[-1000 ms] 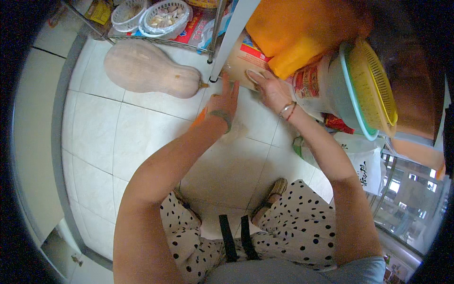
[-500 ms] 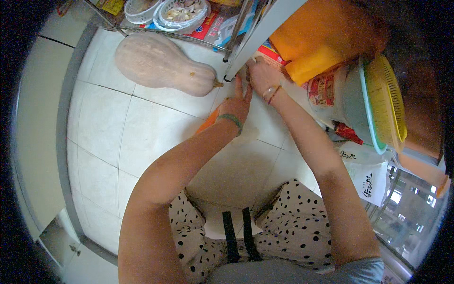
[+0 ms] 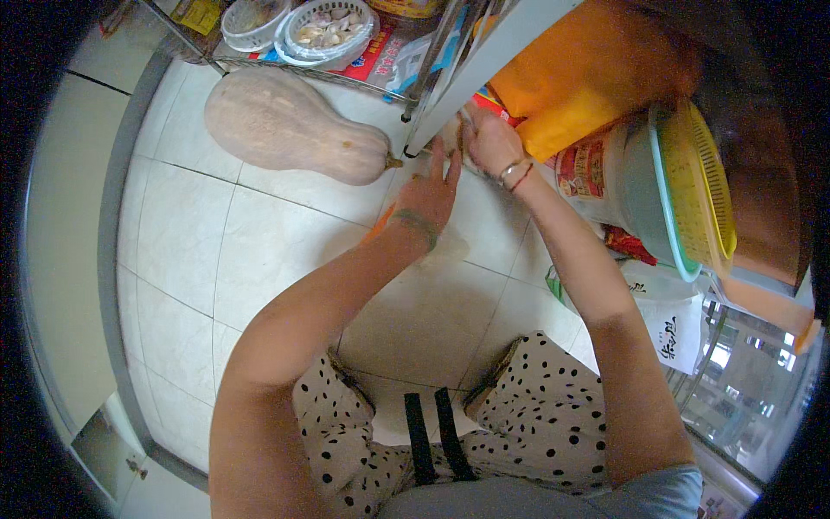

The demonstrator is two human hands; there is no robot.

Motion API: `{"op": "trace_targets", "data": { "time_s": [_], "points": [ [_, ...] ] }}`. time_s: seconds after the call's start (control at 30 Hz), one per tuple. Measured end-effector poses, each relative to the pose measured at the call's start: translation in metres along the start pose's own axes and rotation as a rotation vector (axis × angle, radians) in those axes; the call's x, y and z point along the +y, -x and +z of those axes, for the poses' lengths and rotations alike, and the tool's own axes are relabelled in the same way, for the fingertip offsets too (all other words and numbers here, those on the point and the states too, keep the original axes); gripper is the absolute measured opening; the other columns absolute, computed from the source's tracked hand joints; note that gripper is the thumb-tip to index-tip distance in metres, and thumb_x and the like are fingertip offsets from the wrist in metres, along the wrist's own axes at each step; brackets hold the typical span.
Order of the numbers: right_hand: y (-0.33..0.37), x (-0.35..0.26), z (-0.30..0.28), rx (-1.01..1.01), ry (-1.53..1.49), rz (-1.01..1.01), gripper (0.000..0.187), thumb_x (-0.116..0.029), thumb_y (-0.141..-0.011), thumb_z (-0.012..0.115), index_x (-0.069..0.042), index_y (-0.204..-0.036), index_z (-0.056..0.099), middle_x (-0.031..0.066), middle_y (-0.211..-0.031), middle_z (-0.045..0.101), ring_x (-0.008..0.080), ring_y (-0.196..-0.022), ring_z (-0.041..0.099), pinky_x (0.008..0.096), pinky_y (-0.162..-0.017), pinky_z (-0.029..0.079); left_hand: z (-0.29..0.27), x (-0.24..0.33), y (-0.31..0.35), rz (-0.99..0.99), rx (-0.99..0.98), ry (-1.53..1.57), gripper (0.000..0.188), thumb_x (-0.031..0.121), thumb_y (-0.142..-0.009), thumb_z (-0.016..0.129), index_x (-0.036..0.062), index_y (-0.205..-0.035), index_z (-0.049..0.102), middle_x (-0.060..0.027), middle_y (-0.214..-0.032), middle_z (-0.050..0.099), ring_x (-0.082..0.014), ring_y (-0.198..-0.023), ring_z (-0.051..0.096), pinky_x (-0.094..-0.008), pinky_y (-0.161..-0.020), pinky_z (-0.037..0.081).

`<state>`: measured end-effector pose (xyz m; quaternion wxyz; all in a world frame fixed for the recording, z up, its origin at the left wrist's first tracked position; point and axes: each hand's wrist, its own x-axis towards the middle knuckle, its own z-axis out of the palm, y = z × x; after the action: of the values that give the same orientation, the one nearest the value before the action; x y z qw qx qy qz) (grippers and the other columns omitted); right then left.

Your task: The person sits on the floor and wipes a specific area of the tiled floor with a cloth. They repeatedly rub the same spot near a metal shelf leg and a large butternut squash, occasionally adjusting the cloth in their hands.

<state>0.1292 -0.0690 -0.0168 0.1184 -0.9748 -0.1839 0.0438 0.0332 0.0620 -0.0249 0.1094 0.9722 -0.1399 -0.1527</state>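
Right of the squash (image 3: 294, 130), your left hand (image 3: 425, 201) is pointing two fingers, your right hand (image 3: 497, 149) is curling; both grips unclear.

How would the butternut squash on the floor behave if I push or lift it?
The butternut squash would probably feel stiff and heavy, as it looks whole and thick-bodied. Pushed, it may roll in a curve, since one end is wider than the other. Its short, thin stem might snap if used as a handle.
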Motion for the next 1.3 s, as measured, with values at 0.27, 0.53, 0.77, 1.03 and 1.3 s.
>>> {"op": "trace_targets", "data": {
  "time_s": [0.27, 0.53, 0.77, 1.03, 1.3],
  "points": [
    [-0.019, 0.002, 0.001, -0.13, 0.177, 0.11, 0.025, -0.018, -0.08, 0.051, -0.008, -0.102, 0.057, 0.0191, -0.093, 0.061, 0.0355, -0.08, 0.061, 0.0436, -0.067, 0.05, 0.017, -0.01, -0.01, -0.005, -0.053, -0.106, 0.082, 0.01, -0.073, 0.061, 0.003, -0.14, 0.015, -0.0223, -0.147, 0.004, -0.0321, -0.081, 0.064, -0.041, -0.058, 0.053],
    [-0.013, -0.013, 0.003, -0.121, 0.315, 0.109, 0.026, -0.017, -0.079, 0.052, -0.01, -0.103, 0.058, 0.0177, -0.102, 0.058, 0.032, -0.079, 0.062, 0.0403, -0.062, 0.052, 0.02, -0.01, -0.015, -0.069, -0.061, -0.1, 0.07, 0.007, -0.082, 0.049, 0.0064, -0.142, 0.013, -0.0184, -0.148, -0.002, -0.0389, -0.082, 0.063, -0.0514, -0.041, 0.051],
    [-0.077, 0.017, 0.017, -0.012, 0.226, 0.214, 0.034, -0.029, -0.086, 0.044, -0.01, -0.111, 0.056, 0.0184, -0.111, 0.057, 0.0355, -0.095, 0.058, 0.0442, -0.079, 0.048, 0.016, -0.004, -0.011, -0.057, -0.076, -0.168, 0.075, 0.011, -0.08, 0.054, 0.0075, -0.142, 0.012, -0.0178, -0.148, -0.004, -0.0365, -0.079, 0.063, -0.0511, -0.042, 0.051],
    [-0.115, 0.02, 0.024, 0.076, -0.045, 0.115, 0.049, -0.04, -0.086, 0.044, -0.009, -0.125, 0.049, 0.0171, -0.124, 0.052, 0.033, -0.11, 0.054, 0.0434, -0.089, 0.045, 0.009, -0.008, -0.002, -0.031, -0.091, -0.038, 0.078, 0.011, -0.079, 0.053, 0.0092, -0.143, 0.008, -0.0156, -0.149, -0.004, -0.0355, -0.074, 0.063, -0.0524, -0.04, 0.05],
    [-0.037, -0.005, 0.018, -0.299, 0.151, -0.092, 0.033, -0.022, -0.084, 0.046, -0.009, -0.113, 0.053, 0.0166, -0.102, 0.06, 0.0353, -0.091, 0.058, 0.0413, -0.078, 0.048, 0.035, -0.026, 0.0, -0.026, 0.019, -0.09, 0.074, 0.011, -0.08, 0.05, 0.0097, -0.143, 0.01, -0.0154, -0.149, -0.006, -0.0358, -0.074, 0.064, -0.0539, -0.037, 0.048]
  ]
}}
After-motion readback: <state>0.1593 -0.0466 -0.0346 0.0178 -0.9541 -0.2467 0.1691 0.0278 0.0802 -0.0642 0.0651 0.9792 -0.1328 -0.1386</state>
